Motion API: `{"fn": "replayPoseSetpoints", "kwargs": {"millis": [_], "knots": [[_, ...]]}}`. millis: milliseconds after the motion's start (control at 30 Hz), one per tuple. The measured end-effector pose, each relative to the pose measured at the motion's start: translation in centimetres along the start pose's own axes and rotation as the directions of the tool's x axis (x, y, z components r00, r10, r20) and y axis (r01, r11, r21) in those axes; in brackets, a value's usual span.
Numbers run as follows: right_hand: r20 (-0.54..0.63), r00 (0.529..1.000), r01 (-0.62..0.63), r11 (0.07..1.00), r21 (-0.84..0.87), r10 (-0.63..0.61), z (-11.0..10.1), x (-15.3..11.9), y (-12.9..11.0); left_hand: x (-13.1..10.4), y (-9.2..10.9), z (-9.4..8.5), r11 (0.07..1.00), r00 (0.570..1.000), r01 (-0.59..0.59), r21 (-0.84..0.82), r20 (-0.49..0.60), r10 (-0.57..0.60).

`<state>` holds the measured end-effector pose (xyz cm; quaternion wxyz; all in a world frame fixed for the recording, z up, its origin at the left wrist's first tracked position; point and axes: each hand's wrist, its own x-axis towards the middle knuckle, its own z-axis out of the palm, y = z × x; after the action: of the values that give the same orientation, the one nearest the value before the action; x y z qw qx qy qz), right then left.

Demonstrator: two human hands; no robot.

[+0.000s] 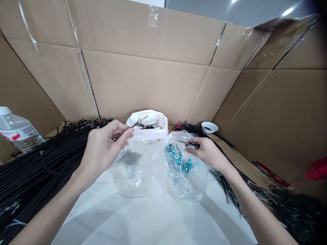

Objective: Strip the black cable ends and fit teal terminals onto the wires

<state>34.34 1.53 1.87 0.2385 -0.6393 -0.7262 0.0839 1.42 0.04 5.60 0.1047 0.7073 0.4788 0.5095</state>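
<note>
My left hand point(108, 146) pinches a thin black cable point(135, 124), whose silvery end points up and to the right, a little blurred. My right hand point(205, 149) is closed on slim dark tweezers point(193, 145), their tips pointing left and hard to make out. Under the right hand lies an open clear plastic bag point(182, 190) with many small teal and metallic pieces point(178, 158). Beside it, nearer my left hand, rests another clear bag point(139, 183) with a patch of tiny grey parts point(130, 157) and handwriting on it.
A white bag point(163, 127) with dark bits stands behind. Thick bundles of black cables point(56, 149) lie left, more cables point(230, 185) right. A white bowl point(209, 124), a water bottle point(19, 131) and cardboard walls point(148, 78) surround the white table surface point(153, 221).
</note>
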Motion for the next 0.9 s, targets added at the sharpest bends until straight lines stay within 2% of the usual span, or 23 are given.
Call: {"fn": "replayPoseSetpoints", "kwargs": {"millis": [100, 167, 233, 300, 400, 467, 533, 633, 733, 800, 900], "knots": [[-0.251, 0.967, 0.116, 0.937, 0.331, -0.031, 0.2, -0.2, -2.5, -0.4, 0.3, 0.9, 0.986, 0.988, -0.143, 0.081, 0.067, 0.137], [-0.335, 0.942, 0.211, 0.796, 0.567, -0.011, 0.7, -0.2, -4.8, -0.8, 0.5, 1.4, 0.969, 0.972, -0.226, 0.104, 0.091, 0.217], [-0.328, 0.945, 0.252, 0.632, 0.733, 0.004, 1.3, 0.0, -7.1, -1.0, 0.6, 1.6, 0.947, 0.951, -0.302, 0.114, 0.102, 0.291], [-0.252, 0.968, 0.221, 0.481, 0.849, -0.002, 1.7, 0.2, -9.0, -1.3, 0.7, 1.7, 0.917, 0.926, -0.377, 0.132, 0.093, 0.367], [-0.209, 0.978, 0.200, 0.363, 0.910, -0.015, 1.9, 0.4, -11.0, -1.5, 0.6, 1.8, 0.876, 0.896, -0.444, 0.190, 0.078, 0.437], [-0.242, 0.970, 0.228, 0.360, 0.905, -0.007, 2.0, 0.5, -11.6, -1.6, 0.3, 1.8, 0.843, 0.877, -0.476, 0.249, 0.072, 0.474], [-0.285, 0.959, 0.261, 0.385, 0.885, 0.003, 2.4, 0.5, -11.8, -1.6, -0.1, 1.9, 0.790, 0.841, -0.530, 0.307, 0.068, 0.537], [-0.377, 0.926, 0.321, 0.459, 0.829, 0.033, 3.4, 0.5, -11.7, -1.5, -0.5, 2.2, 0.664, 0.740, -0.633, 0.398, 0.058, 0.670], [-0.512, 0.859, 0.418, 0.553, 0.720, 0.016, 4.6, 0.4, -11.3, -1.4, -0.8, 2.5, 0.562, 0.650, -0.685, 0.464, 0.042, 0.758], [-0.560, 0.828, 0.462, 0.588, 0.664, -0.018, 4.9, 0.3, -11.2, -1.4, -0.9, 2.6, 0.535, 0.630, -0.697, 0.477, 0.050, 0.775], [-0.555, 0.832, 0.451, 0.587, 0.672, -0.005, 4.9, 0.3, -11.3, -1.5, -1.1, 2.7, 0.517, 0.620, -0.703, 0.489, 0.066, 0.782]]}}
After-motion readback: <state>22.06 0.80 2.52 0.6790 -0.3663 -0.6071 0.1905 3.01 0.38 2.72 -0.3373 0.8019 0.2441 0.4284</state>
